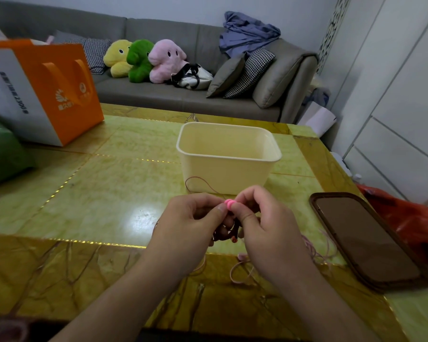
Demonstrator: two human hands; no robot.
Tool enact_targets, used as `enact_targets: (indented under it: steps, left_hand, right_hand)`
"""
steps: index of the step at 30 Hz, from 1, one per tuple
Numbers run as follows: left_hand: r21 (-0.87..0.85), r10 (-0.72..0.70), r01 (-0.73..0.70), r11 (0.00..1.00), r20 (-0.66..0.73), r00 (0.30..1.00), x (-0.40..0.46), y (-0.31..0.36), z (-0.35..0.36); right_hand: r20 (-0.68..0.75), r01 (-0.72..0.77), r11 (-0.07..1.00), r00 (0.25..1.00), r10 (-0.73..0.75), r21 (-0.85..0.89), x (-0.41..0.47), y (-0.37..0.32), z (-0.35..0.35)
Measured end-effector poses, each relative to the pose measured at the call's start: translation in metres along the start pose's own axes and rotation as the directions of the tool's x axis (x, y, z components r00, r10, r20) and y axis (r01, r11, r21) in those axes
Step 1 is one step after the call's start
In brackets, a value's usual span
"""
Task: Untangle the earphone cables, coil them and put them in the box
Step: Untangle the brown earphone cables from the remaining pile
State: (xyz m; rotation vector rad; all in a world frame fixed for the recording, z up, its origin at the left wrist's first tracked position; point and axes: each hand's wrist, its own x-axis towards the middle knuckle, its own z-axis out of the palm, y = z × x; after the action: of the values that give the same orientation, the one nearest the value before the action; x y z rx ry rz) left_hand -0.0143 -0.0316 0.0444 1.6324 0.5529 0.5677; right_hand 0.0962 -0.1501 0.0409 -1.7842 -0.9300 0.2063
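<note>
A: How far along are you?

B: Early, I'd say. Your left hand (190,218) and right hand (262,218) meet just in front of the box (229,156), fingers curled in, and between thumb and fingertips you pinch the pink earbuds (229,204).

A: And the cable?

B: One dark red cable (229,232) hangs bunched under your fingers, with a thin loop (195,183) rising toward the box wall. It looks partly gathered; whether it is free of knots I cannot tell.

A: Anything in the box yet?

B: No cable shows in the part of the inside you can see. A second, paler pink cable (314,250) lies loose on the table (109,193) under your right wrist, beside the phone (363,240).

A: So what is left?

B: Likely finishing this coil, dropping it in, then doing the pale one.
</note>
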Motion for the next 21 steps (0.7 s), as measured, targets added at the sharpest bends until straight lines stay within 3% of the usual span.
enact_targets:
  steps: [8, 13, 15, 17, 21]
  left_hand:
    - [0.012, 0.057, -0.058, 0.998, 0.070, 0.996, -0.0001, 0.0042, -0.0039]
    - [0.054, 0.019, -0.026, 0.998, 0.133, 0.991, -0.0013, 0.0066, -0.0002]
    - [0.098, 0.038, -0.048, 0.994, 0.105, 0.994, -0.0001, 0.0043, 0.0009]
    - [0.132, 0.064, -0.075, 0.988, 0.083, 0.994, 0.0015, 0.0020, 0.0008]
    - [0.130, 0.059, -0.067, 0.989, 0.070, 0.996, 0.0019, -0.0002, 0.0012]
  right_hand:
    - [-0.040, 0.042, 0.999, 0.998, -0.042, 0.003, 0.0016, 0.0015, -0.0059]
    - [-0.105, 0.134, 0.977, 0.983, -0.152, -0.165, 0.0038, 0.0027, -0.0063]
    - [-0.102, 0.075, 0.991, 0.991, -0.087, -0.110, 0.0026, 0.0026, -0.0056]
    - [-0.066, -0.047, 0.997, 0.997, 0.050, 0.056, 0.0030, 0.0027, -0.0044]
    - [-0.050, -0.190, 0.951, 0.977, 0.208, 0.245, 0.0078, 0.0052, -0.0037]
